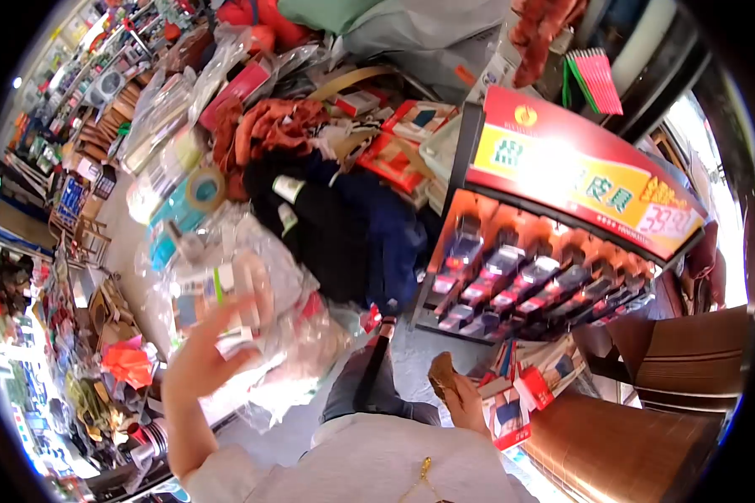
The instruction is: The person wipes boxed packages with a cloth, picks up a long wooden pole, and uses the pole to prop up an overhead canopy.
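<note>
My left hand (200, 356) is raised in front of the plastic-wrapped goods, its fingers apart and slightly blurred, with nothing in it. Behind it lies a heap of clear plastic bags (298, 352) with packaged items inside. Low in front of my body, my right hand (470, 409) is closed around a brown, rough-edged piece (445, 377); its kind cannot be made out. Close to that hand are red and white boxes (512, 412) with pictures on them. Black clothing (319, 235) and navy clothing (394, 251) are piled ahead of me.
At the right stands a display rack (528, 268) of belts under a red and yellow sign (587, 172). Brown cardboard boxes (612, 436) sit at the lower right. A roll of tape (204, 189) rests on the pile. Crowded shop goods (101, 193) line the left.
</note>
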{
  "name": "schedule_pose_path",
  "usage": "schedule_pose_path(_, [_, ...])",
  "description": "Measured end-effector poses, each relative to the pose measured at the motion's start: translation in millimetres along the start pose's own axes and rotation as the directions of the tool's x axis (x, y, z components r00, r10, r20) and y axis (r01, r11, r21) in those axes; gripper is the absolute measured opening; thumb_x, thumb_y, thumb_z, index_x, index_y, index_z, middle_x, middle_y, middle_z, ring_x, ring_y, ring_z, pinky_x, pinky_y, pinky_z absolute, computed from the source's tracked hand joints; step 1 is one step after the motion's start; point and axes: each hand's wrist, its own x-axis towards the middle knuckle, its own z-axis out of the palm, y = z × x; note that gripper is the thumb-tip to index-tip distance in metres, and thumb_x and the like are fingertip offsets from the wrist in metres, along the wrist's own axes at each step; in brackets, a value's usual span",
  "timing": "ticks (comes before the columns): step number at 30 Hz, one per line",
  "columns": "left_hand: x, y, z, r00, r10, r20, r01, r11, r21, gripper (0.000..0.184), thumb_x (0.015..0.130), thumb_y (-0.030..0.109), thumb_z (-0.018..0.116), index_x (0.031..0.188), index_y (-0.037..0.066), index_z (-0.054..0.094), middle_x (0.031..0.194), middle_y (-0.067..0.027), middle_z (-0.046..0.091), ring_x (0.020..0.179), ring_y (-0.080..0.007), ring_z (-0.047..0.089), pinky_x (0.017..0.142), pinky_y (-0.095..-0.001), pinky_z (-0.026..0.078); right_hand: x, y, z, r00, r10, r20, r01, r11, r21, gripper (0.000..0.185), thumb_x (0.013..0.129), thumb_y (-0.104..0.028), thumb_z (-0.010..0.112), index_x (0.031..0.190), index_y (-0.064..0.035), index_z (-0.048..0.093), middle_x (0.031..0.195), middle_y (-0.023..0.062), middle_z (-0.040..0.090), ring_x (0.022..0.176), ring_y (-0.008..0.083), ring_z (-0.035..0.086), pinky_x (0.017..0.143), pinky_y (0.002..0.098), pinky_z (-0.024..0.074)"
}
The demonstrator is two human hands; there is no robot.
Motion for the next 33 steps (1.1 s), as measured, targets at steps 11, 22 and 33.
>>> schedule_pose_path(11, [-135.6, -36.5, 149.4, 0.936, -0.064, 0.346, 0.267, 0.767, -0.583, 0.050, 0.086, 0.012, 0.055, 0.131, 0.003, 0.036, 0.123, -0.0099, 0.049, 0.116, -0.0183, 0.045, 0.099, -0.0326, 0.032, -73.7, -5.0, 10.5, 0.998, -0.021, 0.052, 0.019, 0.999, 0.050, 0.027, 0.084, -0.011, 0.052, 0.105, 0.0058, 0.053, 0.100, 0.0221, 0.056, 0.091, 0.0346, 0.056, 0.077, 0.0347, 0.0451])
schedule_pose_path(22, [-75.0, -108.4, 135.1, 0.924, 0.084, 0.373, 0.231, 0.653, -0.721, 0.047, 0.088, 0.015, 0.054, 0.130, 0.002, 0.037, 0.122, -0.0111, 0.049, 0.115, -0.0184, 0.045, 0.097, -0.0324, 0.035, -13.7, -69.4, 62.1, 0.996, 0.018, 0.088, -0.023, 0.998, 0.053, 0.030, 0.085, -0.012, 0.050, 0.109, 0.0058, 0.051, 0.107, 0.0224, 0.053, 0.097, 0.0337, 0.054, 0.082, 0.0345, 0.0429])
schedule_pose_path(33, [-33.6, -166.8, 147.8, 0.949, 0.037, 0.312, 0.272, 0.402, -0.874, 0.073, 0.077, 0.014, 0.067, 0.133, 0.001, 0.022, 0.122, -0.0141, 0.045, 0.113, -0.0228, 0.046, 0.096, -0.0361, 0.036, 103.0, -137.9, 166.9, 0.932, -0.079, 0.355, -0.018, 0.965, 0.261, 0.034, 0.087, -0.015, 0.051, 0.114, 0.0038, 0.049, 0.113, 0.0163, 0.050, 0.103, 0.0256, 0.050, 0.087, 0.0322, 0.0397])
